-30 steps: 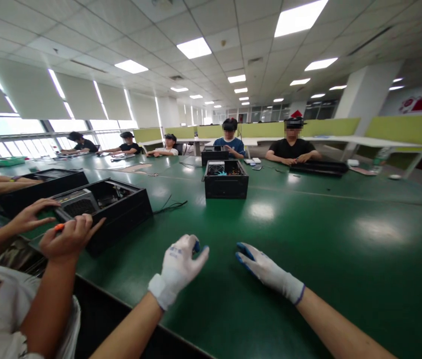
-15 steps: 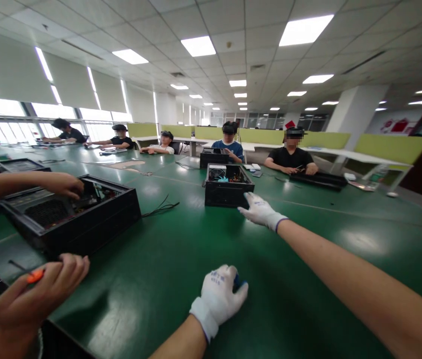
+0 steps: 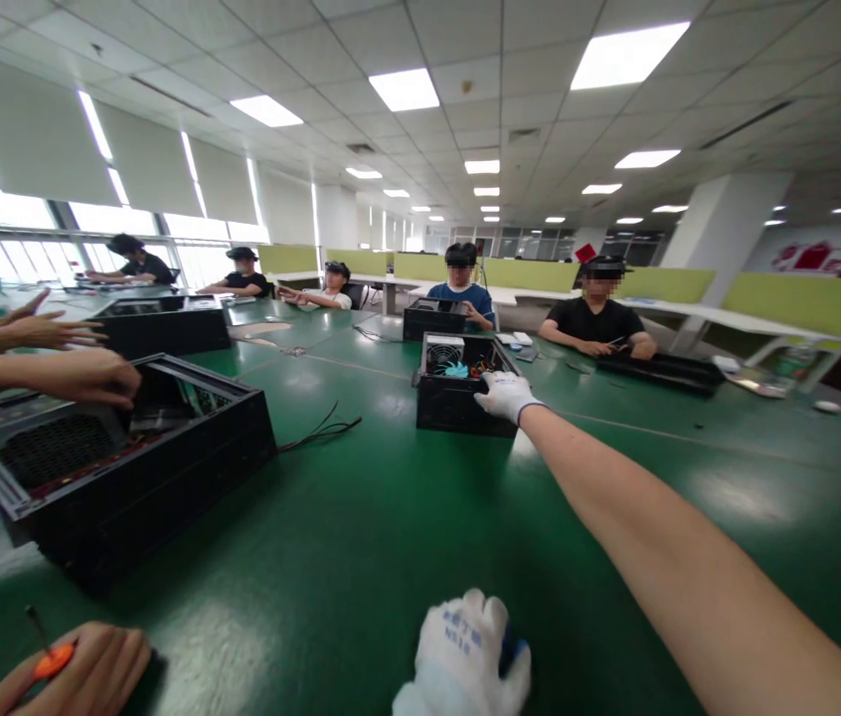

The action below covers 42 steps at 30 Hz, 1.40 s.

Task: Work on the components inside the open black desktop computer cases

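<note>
On the green tabletop [image 3: 361, 497] sits an open black computer case [image 3: 465, 406], the right hand [image 3: 506, 396] gripping its near corner, fingers over the rim. The left hand [image 3: 461, 656] hovers nearer, fingers curled, thumb apart.

Tabletop [image 3: 301, 517]: green, smooth, glossy. Near-left computer case [image 3: 159, 487]: black, dull sheen. Left glove [image 3: 457, 651]: white knit cloth, matt.

Glossy green worktop [image 3: 346, 517]; black computer case [image 3: 465, 409] at centre with a bright blue fan part [image 3: 456, 370]; white gloves with blue lettering; far lime-green partitions [image 3: 636, 280]; near left, orange screwdriver handle [image 3: 55, 661].
</note>
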Available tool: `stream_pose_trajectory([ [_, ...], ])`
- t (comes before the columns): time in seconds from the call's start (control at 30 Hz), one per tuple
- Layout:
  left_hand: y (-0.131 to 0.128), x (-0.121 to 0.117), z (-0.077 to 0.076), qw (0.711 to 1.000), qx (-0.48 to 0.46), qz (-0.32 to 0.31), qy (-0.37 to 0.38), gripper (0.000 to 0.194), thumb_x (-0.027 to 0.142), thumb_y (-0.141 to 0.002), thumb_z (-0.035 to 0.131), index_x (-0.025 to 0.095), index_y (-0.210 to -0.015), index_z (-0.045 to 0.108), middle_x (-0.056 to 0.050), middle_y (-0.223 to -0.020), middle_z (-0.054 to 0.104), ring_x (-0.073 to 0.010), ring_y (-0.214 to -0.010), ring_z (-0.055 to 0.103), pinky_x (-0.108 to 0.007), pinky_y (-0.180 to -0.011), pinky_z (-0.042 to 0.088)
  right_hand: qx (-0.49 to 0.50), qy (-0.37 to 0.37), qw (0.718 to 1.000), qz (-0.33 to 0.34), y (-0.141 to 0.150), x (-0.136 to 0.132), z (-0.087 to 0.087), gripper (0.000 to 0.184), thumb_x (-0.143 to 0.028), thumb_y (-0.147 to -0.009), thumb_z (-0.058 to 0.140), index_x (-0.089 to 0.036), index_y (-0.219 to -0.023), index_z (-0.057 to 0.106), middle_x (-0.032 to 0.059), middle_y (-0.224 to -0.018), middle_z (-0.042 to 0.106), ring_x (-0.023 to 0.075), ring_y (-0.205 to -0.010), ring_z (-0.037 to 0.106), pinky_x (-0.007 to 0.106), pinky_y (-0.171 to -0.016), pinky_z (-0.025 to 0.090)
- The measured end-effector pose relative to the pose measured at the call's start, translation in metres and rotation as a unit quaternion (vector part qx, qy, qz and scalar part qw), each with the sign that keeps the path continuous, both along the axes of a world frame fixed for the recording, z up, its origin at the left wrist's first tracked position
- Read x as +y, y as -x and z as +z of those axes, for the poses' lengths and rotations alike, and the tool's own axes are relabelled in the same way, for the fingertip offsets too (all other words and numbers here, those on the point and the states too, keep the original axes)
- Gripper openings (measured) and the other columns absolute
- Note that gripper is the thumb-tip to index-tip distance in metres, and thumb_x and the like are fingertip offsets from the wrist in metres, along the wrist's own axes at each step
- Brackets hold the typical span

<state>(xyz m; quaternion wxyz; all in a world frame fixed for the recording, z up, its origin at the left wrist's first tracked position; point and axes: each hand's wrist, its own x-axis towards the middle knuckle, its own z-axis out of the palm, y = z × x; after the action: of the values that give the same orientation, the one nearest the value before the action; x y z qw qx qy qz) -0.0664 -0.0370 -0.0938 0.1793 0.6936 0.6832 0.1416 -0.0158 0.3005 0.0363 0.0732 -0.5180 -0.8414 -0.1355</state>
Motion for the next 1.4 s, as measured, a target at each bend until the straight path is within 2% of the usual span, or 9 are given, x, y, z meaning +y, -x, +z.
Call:
stream_pose_trajectory([
  [0.17,0.001,0.002,-0.011,0.998,-0.018,0.005,-0.052,0.039,0.055,-0.089,0.047,0.024,-0.105,0.064,-0.009,-0.107,0.069,-0.0289,-0.097,0.066,-0.044,-0.089,0.051,-0.018,-0.021,0.999,0.043,-0.022,-0.046,0.0,0.049,-0.049,-0.097,0.052,-0.012,-0.127,0.063,0.0197,-0.126,0.064,0.0318,-0.117,0.057,0.046,-0.1,0.043],
  [0.37,0.007,-0.003,-0.005,0.985,-0.046,0.019,-0.166,0.027,0.048,-0.09,0.053,0.023,-0.094,0.062,-0.005,-0.09,0.066,-0.023,-0.081,0.065,-0.038,-0.076,0.051,-0.03,-0.027,0.993,0.109,-0.072,-0.145,0.002,0.053,-0.056,-0.099,0.041,-0.013,-0.116,0.067,0.0177,-0.112,0.068,0.0315,-0.108,0.058,0.041,-0.092,0.038],
  [0.5,0.015,-0.023,0.028,0.957,-0.088,0.052,-0.271,0.02,0.041,-0.094,0.053,0.022,-0.095,0.06,-0.005,-0.088,0.065,-0.0203,-0.081,0.064,-0.035,-0.075,0.049,-0.015,-0.032,0.987,0.157,-0.108,-0.217,0.002,0.055,-0.057,-0.101,0.034,-0.016,-0.109,0.069,0.0145,-0.104,0.07,0.0291,-0.1,0.06,0.039,-0.086,0.038],
  [0.7,0.016,-0.063,0.106,0.927,-0.078,0.032,-0.364,0.016,0.039,-0.094,0.057,0.023,-0.098,0.061,-0.003,-0.088,0.065,-0.0187,-0.08,0.065,-0.033,-0.074,0.049,0.05,-0.004,0.975,0.219,-0.149,-0.314,0.002,0.048,-0.056,-0.1,0.04,-0.018,-0.094,0.069,0.0103,-0.089,0.069,0.0232,-0.081,0.06,0.037,-0.075,0.039],
  [0.77,0.012,-0.073,0.125,0.934,-0.031,0.004,-0.355,0.017,0.04,-0.094,0.057,0.024,-0.095,0.063,-0.002,-0.086,0.065,-0.019,-0.078,0.065,-0.033,-0.071,0.048,0.063,0.021,0.971,0.229,-0.16,-0.341,0.004,0.043,-0.053,-0.1,0.044,-0.019,-0.092,0.069,0.0095,-0.087,0.069,0.0221,-0.08,0.06,0.036,-0.075,0.04],
  [0.87,0.003,-0.086,0.139,0.955,0.063,-0.05,-0.284,0.022,0.042,-0.095,0.054,0.024,-0.085,0.062,-0.002,-0.083,0.065,-0.0199,-0.076,0.066,-0.033,-0.067,0.047,0.071,0.057,0.969,0.232,-0.172,-0.376,0.01,0.037,-0.048,-0.099,0.047,-0.019,-0.092,0.068,0.0094,-0.09,0.069,0.0214,-0.08,0.06,0.036,-0.077,0.041],
  [1.07,-0.012,-0.12,0.139,0.963,0.142,-0.124,-0.194,0.033,0.043,-0.099,0.044,0.024,-0.079,0.061,-0.003,-0.082,0.066,-0.0214,-0.077,0.067,-0.034,-0.069,0.047,0.086,0.082,0.957,0.263,-0.191,-0.422,0.021,0.03,-0.041,-0.098,0.05,-0.018,-0.091,0.067,0.0091,-0.09,0.068,0.0204,-0.086,0.062,0.033,-0.08,0.043],
  [1.3,-0.026,-0.169,0.145,0.962,0.13,-0.161,-0.181,0.028,0.039,-0.097,0.046,0.024,-0.077,0.058,-0.002,-0.077,0.065,-0.0202,-0.07,0.065,-0.033,-0.062,0.046,0.091,0.105,0.934,0.33,-0.21,-0.463,0.027,0.024,-0.031,-0.098,0.051,-0.02,-0.083,0.065,0.0066,-0.08,0.066,0.0188,-0.084,0.061,0.031,-0.08,0.043],
  [1.4,-0.031,-0.189,0.138,0.955,0.131,-0.186,-0.191,0.025,0.038,-0.095,0.051,0.025,-0.073,0.056,-0.001,-0.073,0.064,-0.0191,-0.063,0.063,-0.032,-0.056,0.043,0.098,0.112,0.932,0.332,-0.219,-0.483,0.029,0.023,-0.028,-0.098,0.05,-0.021,-0.083,0.067,0.0056,-0.077,0.066,0.0189,-0.081,0.061,0.03,-0.079,0.043],
])
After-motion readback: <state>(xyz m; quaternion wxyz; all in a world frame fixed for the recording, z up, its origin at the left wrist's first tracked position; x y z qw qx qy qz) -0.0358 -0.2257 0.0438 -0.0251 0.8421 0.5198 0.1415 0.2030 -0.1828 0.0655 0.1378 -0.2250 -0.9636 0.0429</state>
